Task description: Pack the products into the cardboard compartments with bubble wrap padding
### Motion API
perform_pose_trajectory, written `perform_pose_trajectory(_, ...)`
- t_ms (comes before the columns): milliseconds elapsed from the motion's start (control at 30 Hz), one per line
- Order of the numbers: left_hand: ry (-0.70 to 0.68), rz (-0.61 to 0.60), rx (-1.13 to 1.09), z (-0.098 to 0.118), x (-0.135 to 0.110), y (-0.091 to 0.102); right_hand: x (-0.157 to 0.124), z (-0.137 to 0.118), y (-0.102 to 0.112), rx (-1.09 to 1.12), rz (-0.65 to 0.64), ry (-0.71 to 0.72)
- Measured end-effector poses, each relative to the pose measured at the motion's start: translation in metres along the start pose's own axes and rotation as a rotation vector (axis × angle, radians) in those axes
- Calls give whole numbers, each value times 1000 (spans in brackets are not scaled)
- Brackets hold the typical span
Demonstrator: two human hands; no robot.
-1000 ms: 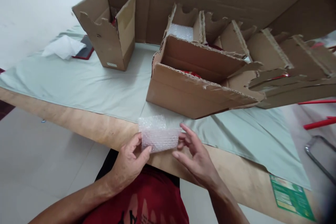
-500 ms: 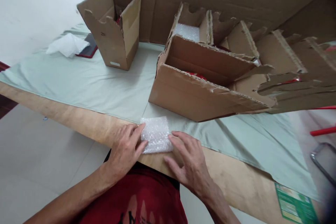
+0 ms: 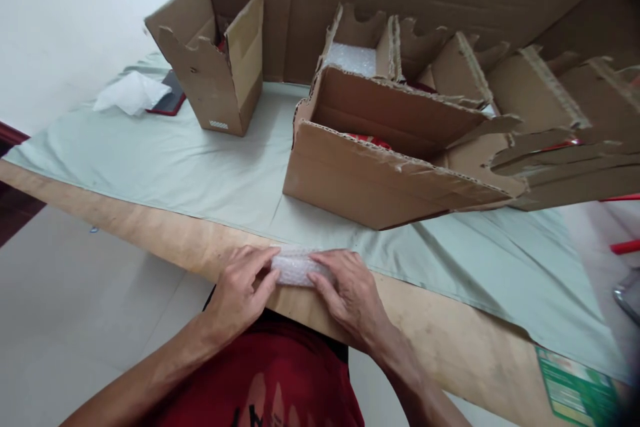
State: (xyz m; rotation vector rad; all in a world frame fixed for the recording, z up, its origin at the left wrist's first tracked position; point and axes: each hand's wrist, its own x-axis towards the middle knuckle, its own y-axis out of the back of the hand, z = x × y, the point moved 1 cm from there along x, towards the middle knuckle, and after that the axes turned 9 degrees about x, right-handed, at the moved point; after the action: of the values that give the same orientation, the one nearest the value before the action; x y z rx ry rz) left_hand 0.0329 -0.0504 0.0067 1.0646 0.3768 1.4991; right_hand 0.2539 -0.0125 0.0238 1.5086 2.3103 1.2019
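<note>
A piece of bubble wrap (image 3: 296,269), rolled or folded into a narrow strip, lies at the front edge of the table between my hands. My left hand (image 3: 245,280) grips its left end between thumb and fingers. On the right end, my right hand (image 3: 347,287) pinches it the same way, thumb in front and fingers behind. Whether anything is wrapped inside, I cannot tell. Bare wood (image 3: 415,320) shows under the wrap, with a pale green cloth (image 3: 240,180) just beyond.
A large cardboard box with compartments (image 3: 380,187) stands ahead to the right, holding red items and bubble wrap (image 3: 353,59). Behind left is a tall open carton (image 3: 215,90). White wrapping (image 3: 131,92) and a dark, red-edged flat object (image 3: 173,97) lie left. A green printed sheet (image 3: 575,387) is at lower right.
The bubble wrap has gone from a flat square to a narrow strip. My right hand has closed on its right end, and my left hand has tightened on the left end.
</note>
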Motion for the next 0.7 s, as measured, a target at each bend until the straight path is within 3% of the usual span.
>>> perform_pose_trajectory(67, 22, -3, 35, -2, 5, -7, 4, 1, 1, -83, 5, -3)
perform_pose_trajectory(233, 37, -6, 170, -4, 8, -7, 14, 7, -7, -222, -161, -77)
perform_pose_trajectory(367, 98, 25, 103, -4, -4, 4, 5, 3, -11, -46, -120, -70)
perform_pose_trajectory(533, 157, -175, -182, 6, -9, 14, -16, -12, 0, 230, -89, -82)
perform_pose_trajectory(700, 99, -165, -382, 19, -1, 12, -32, -9, 24, 543, -59, -338)
